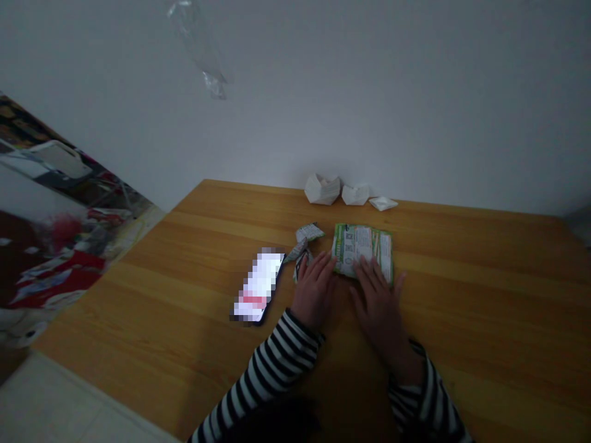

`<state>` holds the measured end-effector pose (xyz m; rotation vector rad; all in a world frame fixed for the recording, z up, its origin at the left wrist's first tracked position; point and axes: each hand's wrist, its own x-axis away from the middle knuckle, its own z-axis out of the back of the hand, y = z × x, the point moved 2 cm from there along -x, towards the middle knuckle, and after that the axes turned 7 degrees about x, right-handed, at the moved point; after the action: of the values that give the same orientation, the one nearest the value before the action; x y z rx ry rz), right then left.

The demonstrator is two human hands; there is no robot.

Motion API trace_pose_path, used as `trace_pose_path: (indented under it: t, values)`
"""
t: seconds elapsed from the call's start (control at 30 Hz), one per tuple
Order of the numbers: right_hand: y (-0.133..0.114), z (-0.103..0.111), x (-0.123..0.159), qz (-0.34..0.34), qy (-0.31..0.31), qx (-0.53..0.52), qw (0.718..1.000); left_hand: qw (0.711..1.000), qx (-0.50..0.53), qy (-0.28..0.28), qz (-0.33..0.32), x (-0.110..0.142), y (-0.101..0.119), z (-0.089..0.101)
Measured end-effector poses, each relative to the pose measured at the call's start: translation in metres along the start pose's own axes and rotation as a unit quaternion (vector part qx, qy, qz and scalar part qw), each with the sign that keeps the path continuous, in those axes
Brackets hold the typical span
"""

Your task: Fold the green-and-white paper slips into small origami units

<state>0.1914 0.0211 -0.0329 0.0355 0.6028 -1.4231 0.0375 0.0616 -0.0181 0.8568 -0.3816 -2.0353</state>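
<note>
A folded sheet of green and white printed paper (362, 245) lies on the wooden table (462, 295). My right hand (378, 301) rests flat on its near edge with fingers stretched out. My left hand (315, 286) lies flat on the table beside the paper's left edge, fingertips touching it. Both arms wear black and white striped sleeves. Small folded scraps of the same printed paper (305, 243) lie just beyond my left hand.
A phone (258, 286) with a lit screen lies left of my left hand. Three white folded paper shapes (344, 192) sit at the table's far edge against the wall. A colourful cloth (55, 234) is at the left, off the table.
</note>
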Motion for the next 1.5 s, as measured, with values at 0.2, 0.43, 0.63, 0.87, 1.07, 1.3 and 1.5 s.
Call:
trace_pose_path:
  t: [0.2, 0.43, 0.63, 0.87, 1.07, 1.3, 1.5]
  values:
    - [0.006, 0.002, 0.005, -0.033, 0.052, -0.041, 0.997, 0.995, 0.011, -0.098, 0.014, 0.001, -0.005, -0.007]
    - [0.02, 0.0, 0.002, -0.105, 0.065, -0.171, 0.977, 0.992, -0.002, -0.122, 0.03, 0.0, -0.004, -0.009]
    - [0.018, 0.001, 0.001, -0.132, 0.066, -0.202, 0.968, 0.992, -0.013, -0.121, 0.035, -0.001, -0.001, -0.009]
    - [0.015, 0.003, 0.002, -0.09, 0.115, -0.132, 0.98, 0.992, 0.006, -0.122, 0.019, -0.001, -0.002, -0.011]
    - [0.007, 0.013, 0.005, 0.006, 0.165, -0.139, 0.976, 0.996, 0.0, -0.08, -0.034, 0.001, -0.002, -0.007]
    - [0.011, 0.02, 0.004, -0.177, 0.204, -0.159, 0.949, 0.988, 0.058, -0.111, -0.096, 0.007, -0.004, -0.014]
    - [0.025, 0.01, 0.005, -0.245, 0.154, -0.184, 0.939, 0.984, 0.114, -0.125, -0.061, 0.004, -0.001, -0.016]
